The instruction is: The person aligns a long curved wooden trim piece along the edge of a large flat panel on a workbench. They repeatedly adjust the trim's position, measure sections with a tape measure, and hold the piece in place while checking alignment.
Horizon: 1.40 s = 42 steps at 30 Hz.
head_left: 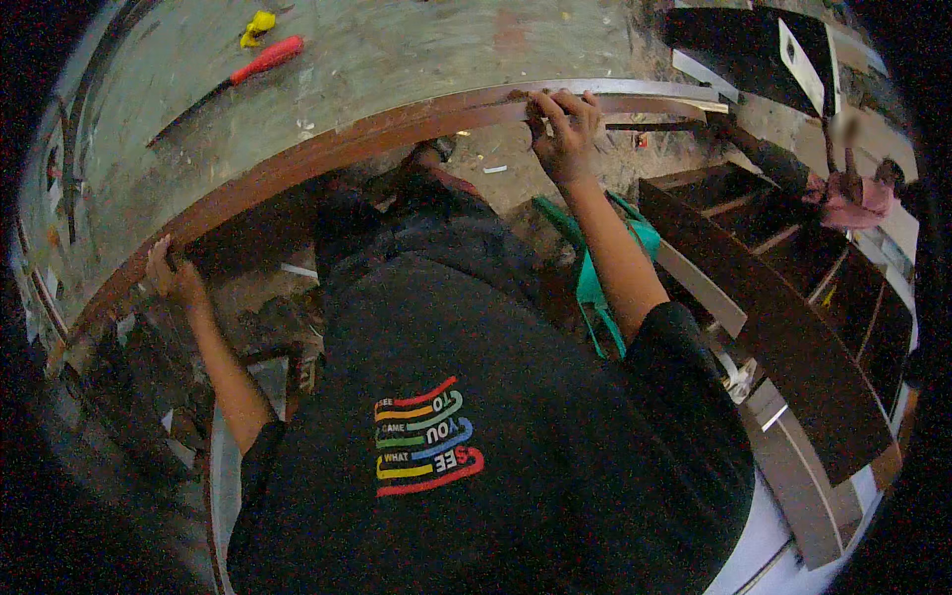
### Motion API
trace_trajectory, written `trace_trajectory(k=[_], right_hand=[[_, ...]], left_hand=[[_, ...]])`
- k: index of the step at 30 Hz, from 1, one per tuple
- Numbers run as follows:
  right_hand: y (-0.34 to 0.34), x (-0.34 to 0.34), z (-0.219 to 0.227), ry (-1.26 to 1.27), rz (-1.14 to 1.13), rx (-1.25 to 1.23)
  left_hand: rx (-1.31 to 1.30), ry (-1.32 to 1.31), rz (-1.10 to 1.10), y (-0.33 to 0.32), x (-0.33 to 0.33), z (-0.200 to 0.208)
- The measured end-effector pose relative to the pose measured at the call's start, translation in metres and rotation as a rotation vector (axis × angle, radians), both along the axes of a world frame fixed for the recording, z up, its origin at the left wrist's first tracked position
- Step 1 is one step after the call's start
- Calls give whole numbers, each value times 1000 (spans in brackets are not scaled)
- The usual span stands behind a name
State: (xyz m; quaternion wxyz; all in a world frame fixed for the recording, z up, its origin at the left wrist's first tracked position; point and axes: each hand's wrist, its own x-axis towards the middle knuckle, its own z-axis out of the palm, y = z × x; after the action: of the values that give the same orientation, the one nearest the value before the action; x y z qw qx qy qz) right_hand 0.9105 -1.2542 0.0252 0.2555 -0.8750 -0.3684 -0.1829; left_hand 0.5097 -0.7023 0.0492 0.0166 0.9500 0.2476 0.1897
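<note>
A long brown board (327,149) runs in a bent line along the near edge of the grey-green worktable (416,50). Its right end, pale along the edge, reaches out past the tabletop. My right hand (567,137) is closed over the board toward that end, fingers curled on its top. Far to the left, my left hand (176,273) grips the same board near its other end, the thumb on the near side. On the tabletop beyond the board lies a screwdriver (263,61) with a red handle and a long dark shaft.
A small yellow object (260,25) lies by the screwdriver. To my right are a green plastic chair (640,236), a dark brown shelf unit (754,278) and loose boards (793,466). Another person in pink (855,203) is farther right. Scraps litter the floor (506,188).
</note>
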Motion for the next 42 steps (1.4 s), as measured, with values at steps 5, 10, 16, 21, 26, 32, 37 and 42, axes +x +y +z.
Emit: trace_trajectory(k=[5,10,16,21,26,32,37,42], right_hand=[[-1,1,-11,-61,10,4],[2,-7,-8,-27,-63,12],[15,-27,13,91,-166,41],[-42,-32,39,172,-218,49],[-168,58,50,979,-887,1280],[-249,171,25,1107,-913,1703],[-276,202,41,819,-923,1448],[-297,209,29,836,-747,1270]], left_hand=[[-67,5,-20,5,-8,-6],[-77,-137,71,-21,14,-10],[-114,-180,-85,-168,122,32],[-564,-54,-611,-326,269,71],[-570,169,-677,-431,361,76],[-474,93,-521,-490,385,57],[-350,-35,-385,-511,384,50],[-299,-44,-321,-525,391,53]])
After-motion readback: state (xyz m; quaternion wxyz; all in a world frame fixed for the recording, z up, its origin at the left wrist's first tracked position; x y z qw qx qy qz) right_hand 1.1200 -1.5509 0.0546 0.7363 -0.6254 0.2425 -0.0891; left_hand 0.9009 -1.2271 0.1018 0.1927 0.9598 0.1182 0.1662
